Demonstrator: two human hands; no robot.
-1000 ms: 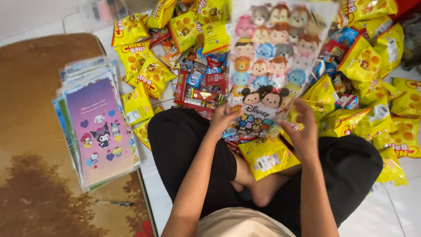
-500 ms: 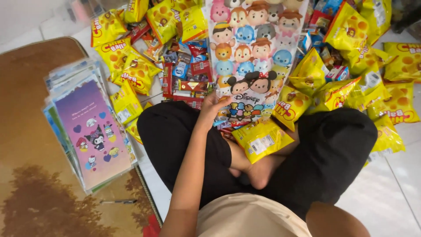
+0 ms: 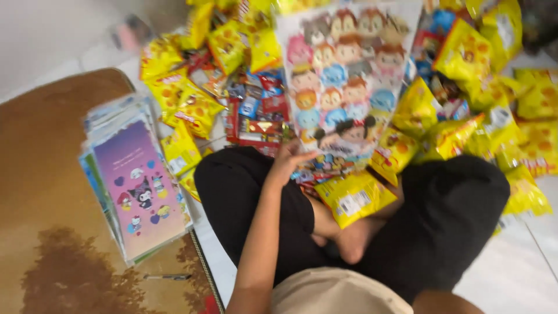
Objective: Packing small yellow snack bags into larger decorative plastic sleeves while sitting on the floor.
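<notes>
- We see our left hand closed on the near edge of a large printed gift bag covered in rows of cartoon figures; the fingers curl over its lower left corner, so the bag stands tilted up and away from us, its printed face toward the camera.
- We cannot see our right hand in this view, so we cannot tell whether it grips anything.
- The bag rises from just above our crossed legs in black trousers toward the far middle of the scene; whether anything is inside it we cannot tell, as its mouth lies out of frame.
- A yellow snack packet lies in our lap, just below the bag's near edge.
- Many more yellow snack packets are heaped far and right, with red and blue sweet wrappers left of the bag.
- On the brown rug to the left lies a stack of flat gift bags, a purple one on top, with a pen near it.
</notes>
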